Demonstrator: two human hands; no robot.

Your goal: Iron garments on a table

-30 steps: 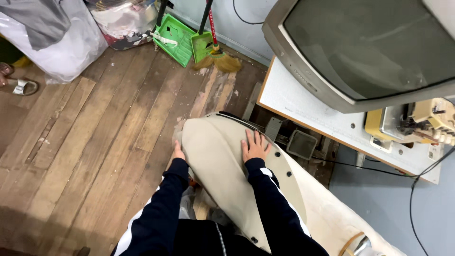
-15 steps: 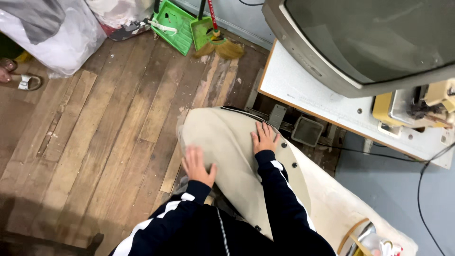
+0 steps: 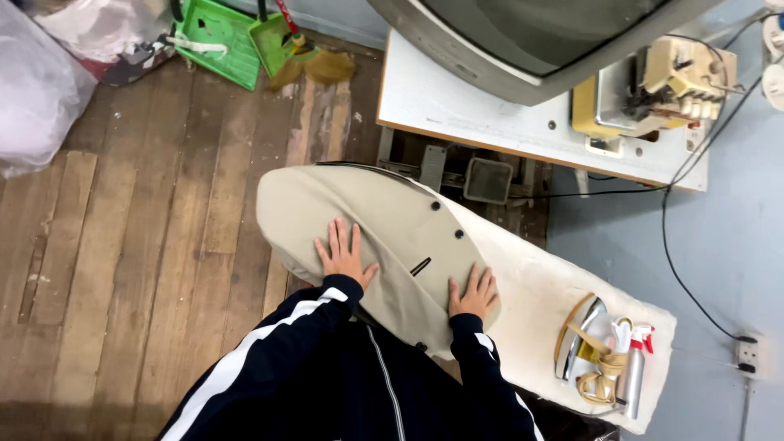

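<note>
**On the ironing board: both hands flat on a beige garment**

Over the nose of the ironing board (image 3: 563, 294) lies the beige garment (image 3: 359, 212). Left hand (image 3: 344, 255) and right hand (image 3: 474, 294) rest apart upon it, palms down, fingers spread, gripping nothing. Garment smooth, with dark buttons and a buttonhole. An iron (image 3: 584, 343) sits at the board's far end.

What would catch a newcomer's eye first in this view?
Probably the beige garment spread over the pointed end of the ironing board at centre, with the left hand and right hand pressed flat on it. Next, the iron resting at the board's far right end, and the green dustpan on the wooden floor, top left.
</note>
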